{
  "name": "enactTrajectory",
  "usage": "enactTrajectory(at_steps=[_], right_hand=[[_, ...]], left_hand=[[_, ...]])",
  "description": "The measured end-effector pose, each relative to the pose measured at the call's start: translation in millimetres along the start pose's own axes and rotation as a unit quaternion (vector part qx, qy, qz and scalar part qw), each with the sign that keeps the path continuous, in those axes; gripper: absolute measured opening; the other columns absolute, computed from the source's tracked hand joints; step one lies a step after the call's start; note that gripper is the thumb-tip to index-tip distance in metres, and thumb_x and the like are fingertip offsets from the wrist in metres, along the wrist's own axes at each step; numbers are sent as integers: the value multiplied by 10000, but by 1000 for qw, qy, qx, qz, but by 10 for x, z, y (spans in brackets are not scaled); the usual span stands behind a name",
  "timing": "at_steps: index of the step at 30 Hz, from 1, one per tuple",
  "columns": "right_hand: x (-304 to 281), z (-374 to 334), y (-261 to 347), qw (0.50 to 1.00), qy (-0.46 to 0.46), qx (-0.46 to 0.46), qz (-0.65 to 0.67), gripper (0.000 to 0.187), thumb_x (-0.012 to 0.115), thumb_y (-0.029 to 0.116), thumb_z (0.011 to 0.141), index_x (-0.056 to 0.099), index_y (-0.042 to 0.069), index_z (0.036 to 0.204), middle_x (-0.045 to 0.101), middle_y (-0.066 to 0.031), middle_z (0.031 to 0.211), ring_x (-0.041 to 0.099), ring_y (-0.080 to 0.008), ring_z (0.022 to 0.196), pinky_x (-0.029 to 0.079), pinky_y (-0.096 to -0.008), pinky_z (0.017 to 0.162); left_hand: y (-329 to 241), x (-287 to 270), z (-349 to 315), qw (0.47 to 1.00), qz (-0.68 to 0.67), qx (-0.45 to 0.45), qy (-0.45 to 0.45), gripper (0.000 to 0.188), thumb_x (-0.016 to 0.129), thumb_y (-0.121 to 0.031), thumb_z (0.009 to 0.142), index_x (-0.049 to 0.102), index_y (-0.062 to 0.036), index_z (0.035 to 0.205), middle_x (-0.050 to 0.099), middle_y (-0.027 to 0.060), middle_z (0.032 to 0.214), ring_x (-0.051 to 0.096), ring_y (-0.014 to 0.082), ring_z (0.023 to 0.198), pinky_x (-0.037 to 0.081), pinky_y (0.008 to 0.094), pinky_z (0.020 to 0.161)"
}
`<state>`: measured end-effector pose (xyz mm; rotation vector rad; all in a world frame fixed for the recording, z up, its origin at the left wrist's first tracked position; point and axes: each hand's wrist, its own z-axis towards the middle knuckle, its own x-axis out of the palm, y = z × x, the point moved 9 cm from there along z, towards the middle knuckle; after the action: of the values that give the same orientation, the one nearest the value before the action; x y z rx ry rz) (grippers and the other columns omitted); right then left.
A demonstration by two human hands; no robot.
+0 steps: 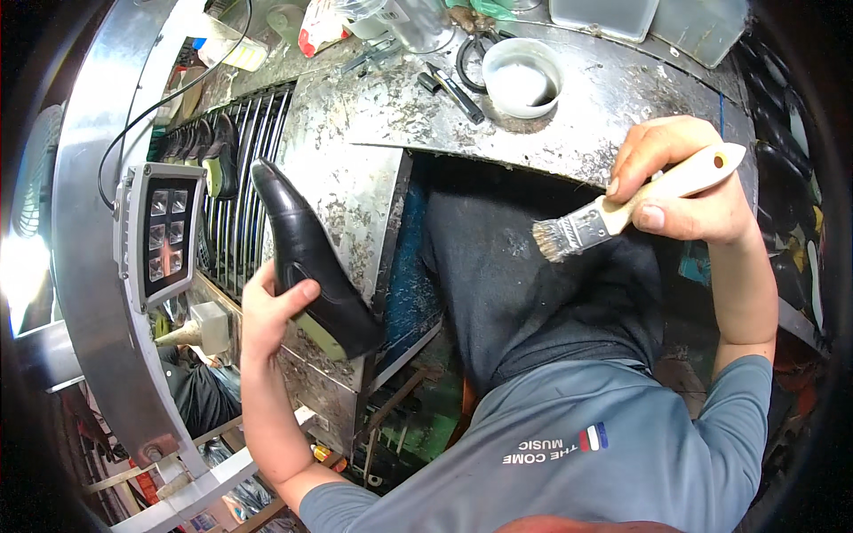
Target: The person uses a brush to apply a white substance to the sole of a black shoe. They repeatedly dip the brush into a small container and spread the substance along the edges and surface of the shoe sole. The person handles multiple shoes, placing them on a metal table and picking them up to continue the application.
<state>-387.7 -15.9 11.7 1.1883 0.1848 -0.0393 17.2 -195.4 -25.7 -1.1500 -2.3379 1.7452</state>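
Observation:
My left hand (267, 311) grips a black leather shoe (311, 240) at its side, thumb across it and toe pointing up and away. A pale green last or lining edge shows along the shoe's lower side. On the right, my right hand (680, 178) pinches the pale handle of a flat paintbrush (593, 226) between thumb and fingers. The brush's bristles point left and down above my lap, apart from the shoe. Beyond it on the worn metal bench (586, 133) stands a white round tub (553, 69) with whitish stuff inside.
A black marker pen (457, 96) and black-handled scissors (469, 64) lie beside the tub. Clear plastic bins (702, 31) stand at the back right. To the left are a rail rack with several shoes (224, 155) and a square lamp (169, 231) on a metal post.

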Motion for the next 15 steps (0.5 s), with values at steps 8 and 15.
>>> enactTrajectory(at_steps=[8, 15], right_hand=[[-84, -139, -140, 998, -50, 49, 2, 279, 810, 217, 776, 767, -22, 914, 754, -140, 859, 709, -211, 769, 550, -313, 706], [-192, -246, -178, 988, -117, 91, -33, 306, 816, 256, 772, 762, -17, 900, 736, -143, 815, 696, -218, 722, 541, -321, 668]], left_hand=[[-29, -1273, 625, 936, 286, 25, -204, 754, 930, -275, 737, 594, 120, 1284, 737, 155, 1019, 716, 179, 856, 573, 289, 793], [180, -2103, 1719, 926, 304, -3, -222, 1009, 933, -490, 674, 513, 113, 1365, 646, 238, 1241, 637, 276, 1118, 478, 371, 1007]])
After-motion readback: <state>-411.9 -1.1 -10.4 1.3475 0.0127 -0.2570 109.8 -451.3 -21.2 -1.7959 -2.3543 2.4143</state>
